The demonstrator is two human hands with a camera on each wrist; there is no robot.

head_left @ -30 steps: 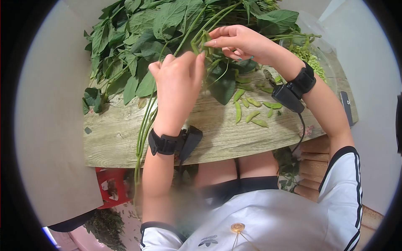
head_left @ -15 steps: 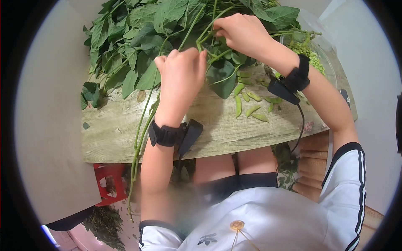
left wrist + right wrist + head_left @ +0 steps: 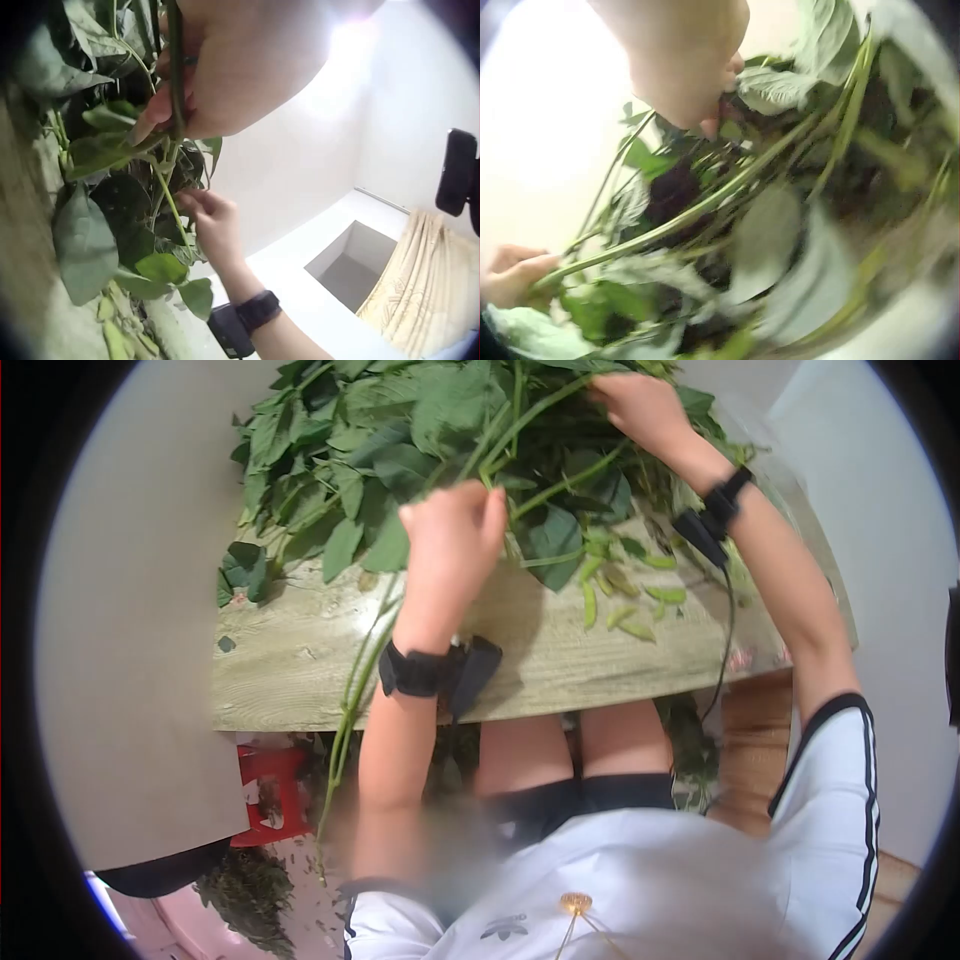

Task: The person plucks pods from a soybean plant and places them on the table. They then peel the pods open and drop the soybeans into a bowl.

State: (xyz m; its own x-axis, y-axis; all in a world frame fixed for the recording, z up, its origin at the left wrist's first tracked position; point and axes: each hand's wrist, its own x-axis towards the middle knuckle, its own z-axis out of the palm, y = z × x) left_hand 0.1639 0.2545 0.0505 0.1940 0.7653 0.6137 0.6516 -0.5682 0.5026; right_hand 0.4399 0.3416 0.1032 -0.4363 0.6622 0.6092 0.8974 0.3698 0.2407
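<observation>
My left hand (image 3: 450,550) is curled round the green stems (image 3: 352,705) of a leafy plant; their lower ends hang past the table's front edge. To the back right, my right hand (image 3: 650,415) has its fingertips bent together at an upper stem (image 3: 545,405) among the leaves. In the left wrist view the right hand (image 3: 217,225) pinches at the plant; what lies between its fingertips is hidden. The right wrist view shows the left hand (image 3: 517,276) gripping the end of a thick stem (image 3: 697,210). Loose green pods (image 3: 635,630) lie on the table, right of the left hand.
A heap of leafy plants (image 3: 300,470) covers the back of the wooden table (image 3: 300,680). A detached leaf cluster (image 3: 245,568) lies at its left. Below the table stand a red stool (image 3: 275,790) and a pile of plant waste (image 3: 245,890).
My right hand has moved from beside the left hand to the back right, away from the pods it was touching. The left hand keeps its grip on the stems.
</observation>
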